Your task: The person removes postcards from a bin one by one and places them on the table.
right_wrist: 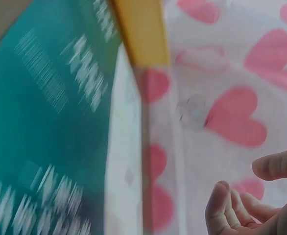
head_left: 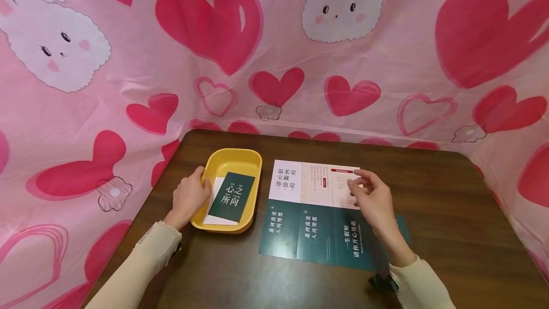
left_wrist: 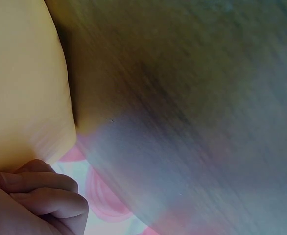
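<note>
My left hand [head_left: 190, 195] grips the left rim of a yellow plastic tray [head_left: 257, 161], thumb over the edge. In the left wrist view its curled fingers [left_wrist: 45, 188] lie against the tray's outer wall [left_wrist: 26, 88]. Inside the tray a dark green card [head_left: 240, 204] with white characters overlaps a white card [head_left: 211, 220]. My right hand [head_left: 373, 199] is over the right end of the laid-out cards, thumb and fingers apart with nothing between them. Below it lie pale printed cards [head_left: 316, 182] in one row and green cards [head_left: 315, 237] in a row nearer me.
The dark brown wooden table [head_left: 450, 213] has rounded corners. A pink cloth [head_left: 291, 51] with hearts and rabbit faces hangs behind it and along both sides. One green card [head_left: 403, 230] shows partly from behind my right wrist.
</note>
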The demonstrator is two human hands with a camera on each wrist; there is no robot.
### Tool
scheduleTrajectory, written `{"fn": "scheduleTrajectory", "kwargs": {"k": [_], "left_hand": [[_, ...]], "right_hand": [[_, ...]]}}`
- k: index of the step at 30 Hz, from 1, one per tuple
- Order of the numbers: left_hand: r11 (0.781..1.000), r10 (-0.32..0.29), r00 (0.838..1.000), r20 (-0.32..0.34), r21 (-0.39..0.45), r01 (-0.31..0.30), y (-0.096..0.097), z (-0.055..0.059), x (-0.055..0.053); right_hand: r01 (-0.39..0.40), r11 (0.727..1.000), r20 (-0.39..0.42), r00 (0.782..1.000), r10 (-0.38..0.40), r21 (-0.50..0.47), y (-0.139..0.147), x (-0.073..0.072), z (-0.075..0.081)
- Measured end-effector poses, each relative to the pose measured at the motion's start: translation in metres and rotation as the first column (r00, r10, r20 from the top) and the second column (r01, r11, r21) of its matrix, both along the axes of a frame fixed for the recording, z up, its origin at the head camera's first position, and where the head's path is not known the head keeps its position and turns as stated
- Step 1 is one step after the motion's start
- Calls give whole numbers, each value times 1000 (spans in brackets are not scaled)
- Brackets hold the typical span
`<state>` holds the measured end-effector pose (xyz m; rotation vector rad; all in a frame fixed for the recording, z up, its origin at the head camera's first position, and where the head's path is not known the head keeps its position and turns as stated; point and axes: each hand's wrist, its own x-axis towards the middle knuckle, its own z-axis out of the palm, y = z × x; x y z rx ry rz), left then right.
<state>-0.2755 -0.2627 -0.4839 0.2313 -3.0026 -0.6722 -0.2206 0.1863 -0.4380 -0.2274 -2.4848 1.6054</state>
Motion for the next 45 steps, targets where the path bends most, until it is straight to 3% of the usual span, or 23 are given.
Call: {"fn": "scheduleTrajectory", "kwargs": {"k": [4,9,14,18,22,26,28,31,34,37,39,42,45], "left_hand": [[1000,0,1000,7,4,0,0,-1,0],[1000,0,1000,8,6,0,0,-2,0],[1000,6,1000,6,-2,-6,-2,-3,0],[1000,3,1000,9,10,-3,-2,-3,-2],[1000,-5,1000,7,3,5,-3,-3,-3],[1000,-16,1000,5,-7,16,-2,-4,-4],[1000,-15,1000,5,-2,15,-2,-3,-4],[1000,-12,1000,-6,-1,12,-3,-3,-3],[1000,-9,1000,-3,-6,9,-3,-3,-2],[1000,-11,1000,2,-15,11,-2,-3,-2],[1000,-16,1000,3,-14,16,-1,-3,-1],[1000,-17,1000,0,-5,17,0,-1,-2],[1000,-17,1000,2,4,17,0,1,-2]], "right_hand": [[-101,990,-35,995,98,-95,-40,-16,14],[-247,953,-58,969,240,-178,-90,-32,36],[-359,889,37,922,384,-283,-137,-50,51],[-406,825,134,863,488,-392,-171,-67,55],[-416,790,248,792,558,-450,-202,-69,54],[-390,802,333,760,558,-453,-227,-63,47],[-358,792,368,739,564,-494,-237,-62,40],[-273,747,411,697,588,-606,-249,-63,27],[-171,748,480,671,565,-641,-258,-58,14],[-114,795,537,681,499,-595,-263,-50,5],[-100,819,545,700,461,-564,-265,-47,3],[-64,829,546,723,422,-556,-267,-46,4],[-38,826,546,734,405,-563,-268,-46,7]]}}
